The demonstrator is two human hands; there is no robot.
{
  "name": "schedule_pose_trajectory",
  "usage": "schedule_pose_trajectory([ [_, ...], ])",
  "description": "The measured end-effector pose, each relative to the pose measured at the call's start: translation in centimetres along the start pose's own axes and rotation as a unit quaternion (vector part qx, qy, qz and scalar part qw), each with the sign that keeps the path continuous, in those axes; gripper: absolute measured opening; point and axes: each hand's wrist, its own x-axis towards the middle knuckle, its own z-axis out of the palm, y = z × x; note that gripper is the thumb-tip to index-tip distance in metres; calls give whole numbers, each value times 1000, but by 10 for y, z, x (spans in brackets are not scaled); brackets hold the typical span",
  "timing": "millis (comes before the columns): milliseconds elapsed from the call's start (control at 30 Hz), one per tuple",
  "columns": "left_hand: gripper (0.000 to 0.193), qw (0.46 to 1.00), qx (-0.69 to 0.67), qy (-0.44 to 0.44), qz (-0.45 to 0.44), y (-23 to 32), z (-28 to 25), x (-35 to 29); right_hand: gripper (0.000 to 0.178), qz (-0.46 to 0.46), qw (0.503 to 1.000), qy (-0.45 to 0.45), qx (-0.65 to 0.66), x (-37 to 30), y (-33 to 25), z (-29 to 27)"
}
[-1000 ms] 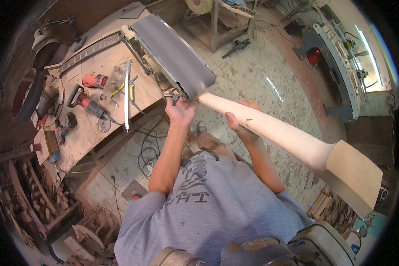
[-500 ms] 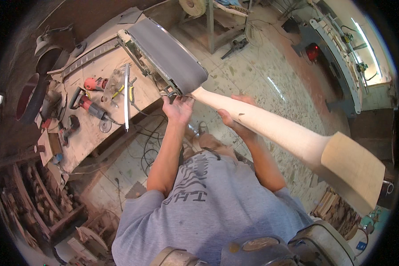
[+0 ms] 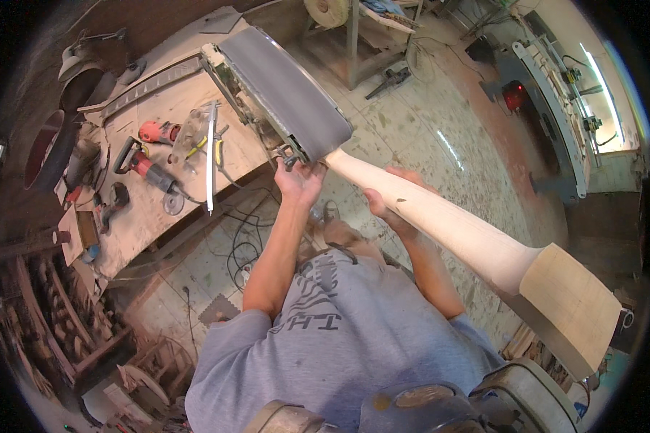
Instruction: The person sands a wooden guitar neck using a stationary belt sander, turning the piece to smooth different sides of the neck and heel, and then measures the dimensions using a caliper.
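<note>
A long pale wooden piece [image 3: 440,213] slants from the belt sander down to the right, shaped like a furniture leg with a thick square block at its far right end and a small dark mark on its shaft. Its narrow end meets the lower end of the sander's grey belt [image 3: 289,94]. My left hand [image 3: 301,182] is palm up at that narrow end, fingers curled against it and thumb beside the sander's metal frame; some fingertips are hidden. Around the middle of the shaft my right hand [image 3: 393,206] is closed, thumb on the near side and fingers behind.
A workbench [image 3: 152,231] at left carries a red-black power tool [image 3: 150,173], a red tool [image 3: 159,132], a cordless drill [image 3: 114,206] and a metal straightedge [image 3: 211,155]. Cables [image 3: 245,238] lie on the floor below. Wood offcuts [image 3: 58,310] fill a rack at lower left.
The wooden piece's block end has swung slightly downward and rolled, showing more of its shaded side. Both hands stay on the piece. The whole view has shifted a little.
</note>
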Motion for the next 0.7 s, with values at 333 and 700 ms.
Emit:
schedule_pose_trajectory([
  [333,75,998,-34,-34,-31,6,-29,17,59,39,998,-3,42,-5,0,5],
  [700,79,999,-17,-39,-7,0,-29,22,57,68,991,-29,113,-18,21,23],
])
